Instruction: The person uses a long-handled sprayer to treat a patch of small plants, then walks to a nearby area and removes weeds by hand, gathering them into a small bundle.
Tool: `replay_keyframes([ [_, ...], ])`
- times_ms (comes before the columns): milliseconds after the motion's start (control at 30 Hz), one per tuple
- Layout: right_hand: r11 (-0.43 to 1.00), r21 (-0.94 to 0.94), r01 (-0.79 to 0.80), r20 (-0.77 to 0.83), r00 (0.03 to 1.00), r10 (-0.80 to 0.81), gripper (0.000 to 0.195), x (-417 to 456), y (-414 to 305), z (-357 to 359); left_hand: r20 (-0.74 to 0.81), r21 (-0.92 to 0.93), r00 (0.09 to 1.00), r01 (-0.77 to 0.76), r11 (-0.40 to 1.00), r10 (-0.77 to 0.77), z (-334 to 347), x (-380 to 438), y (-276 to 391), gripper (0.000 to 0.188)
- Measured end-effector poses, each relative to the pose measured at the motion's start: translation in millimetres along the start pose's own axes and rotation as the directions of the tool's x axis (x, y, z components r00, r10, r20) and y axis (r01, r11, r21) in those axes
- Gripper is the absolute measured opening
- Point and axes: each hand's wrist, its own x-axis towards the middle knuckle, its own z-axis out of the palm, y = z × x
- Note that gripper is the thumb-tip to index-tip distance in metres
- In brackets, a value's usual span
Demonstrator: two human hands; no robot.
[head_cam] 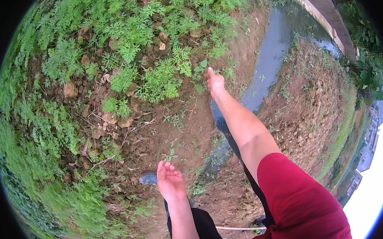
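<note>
My right hand reaches out at the edge of a bed of feathery-leaved green plants. Its fingers curl at a small broad-leaved weed; whether they grip its stem is hidden. My left hand hangs palm up with loosely bent fingers and nothing in it. Just beyond its fingertips a small green weed grows from the bare soil. The toe of a blue boot shows beside the left hand.
A narrow water-filled ditch runs to the right of my right arm, with a bank of brown soil beyond it. Clods and dry stalks lie along the bed. A concrete edge stands at the upper right. A thin pole lies near my legs.
</note>
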Motion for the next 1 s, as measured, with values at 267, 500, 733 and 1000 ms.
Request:
replay_keyframes([
  [267,0.818,-0.460,0.347,0.280,0.930,-0.237,0.026,52,-40,-14,0.018,0.086,0.997,0.076,0.993,-0.078,21,8,-23,0.019],
  [500,0.952,0.157,-0.261,0.464,0.871,0.162,0.030,-28,-76,25,0.018,0.091,0.998,0.052,0.994,-0.054,15,11,-26,0.022],
  [733,0.994,-0.081,-0.076,0.423,0.900,0.103,0.023,-18,-108,37,0.044,0.093,0.997,0.057,0.994,-0.062,21,11,-24,0.023],
  [1000,0.991,-0.021,-0.132,0.348,0.928,0.132,0.022,-30,-60,7,0.049,0.026,0.994,0.101,0.995,-0.102,13,7,-15,0.019],
])
